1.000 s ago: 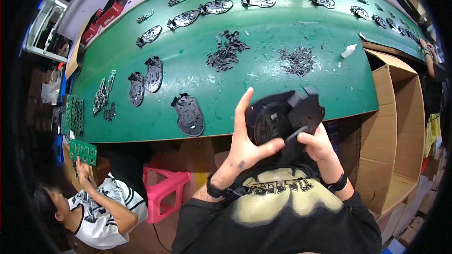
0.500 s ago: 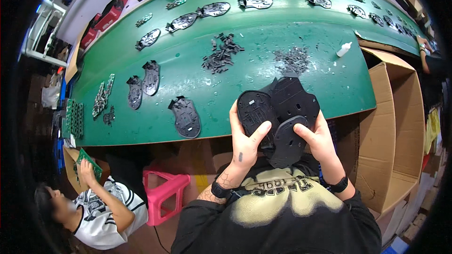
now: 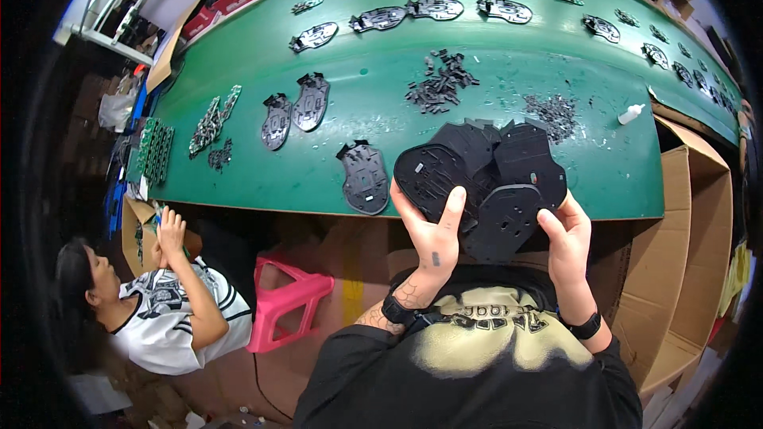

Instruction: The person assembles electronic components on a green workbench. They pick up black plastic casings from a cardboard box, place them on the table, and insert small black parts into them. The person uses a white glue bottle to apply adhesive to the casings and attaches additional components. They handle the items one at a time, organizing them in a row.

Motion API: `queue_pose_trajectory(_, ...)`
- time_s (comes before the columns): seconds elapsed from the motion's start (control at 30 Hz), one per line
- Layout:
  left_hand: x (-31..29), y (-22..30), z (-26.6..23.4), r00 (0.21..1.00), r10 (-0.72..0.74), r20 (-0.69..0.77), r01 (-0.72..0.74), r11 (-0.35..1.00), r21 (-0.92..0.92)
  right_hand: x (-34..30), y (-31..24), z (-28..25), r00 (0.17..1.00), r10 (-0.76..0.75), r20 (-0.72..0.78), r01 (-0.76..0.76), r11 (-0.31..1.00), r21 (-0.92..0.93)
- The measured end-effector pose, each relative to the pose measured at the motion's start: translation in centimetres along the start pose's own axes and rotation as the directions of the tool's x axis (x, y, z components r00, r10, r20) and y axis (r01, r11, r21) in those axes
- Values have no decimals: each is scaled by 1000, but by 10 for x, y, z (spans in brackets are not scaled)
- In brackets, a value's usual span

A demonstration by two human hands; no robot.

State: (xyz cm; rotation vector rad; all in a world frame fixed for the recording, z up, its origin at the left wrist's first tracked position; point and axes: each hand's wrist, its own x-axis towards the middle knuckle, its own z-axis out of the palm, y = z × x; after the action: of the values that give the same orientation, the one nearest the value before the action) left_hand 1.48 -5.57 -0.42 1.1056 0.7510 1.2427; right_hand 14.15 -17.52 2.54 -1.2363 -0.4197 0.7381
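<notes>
Right of frame centre, the left hand [image 3: 434,245] and right hand [image 3: 569,245] pinch black shells [image 3: 502,218] from opposite sides (thumbs on top), probably to keep them together.

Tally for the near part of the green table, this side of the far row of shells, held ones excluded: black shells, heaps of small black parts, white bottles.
Black shells: 3
Heaps of small black parts: 3
White bottle: 1
Total: 7
</notes>
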Motion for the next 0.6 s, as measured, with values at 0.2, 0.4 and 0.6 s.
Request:
queue_pose_trajectory(0.2, 15, 24, -17, 959, 95, -268, -151, 969, -197, 5, -5, 4, 957, -272, -107, 268, 962, -48)
queue_pose_trajectory(0.4, 51, 42, -90, 913, 55, -405, -220, 901, -374, 30, -16, 22, 695, -628, 349, 681, 421, -599)
queue_pose_trajectory(0.6, 58, 38, -105, 922, -8, -387, -172, 888, -426, 32, 8, 59, 607, -374, 701, 791, 195, -580)
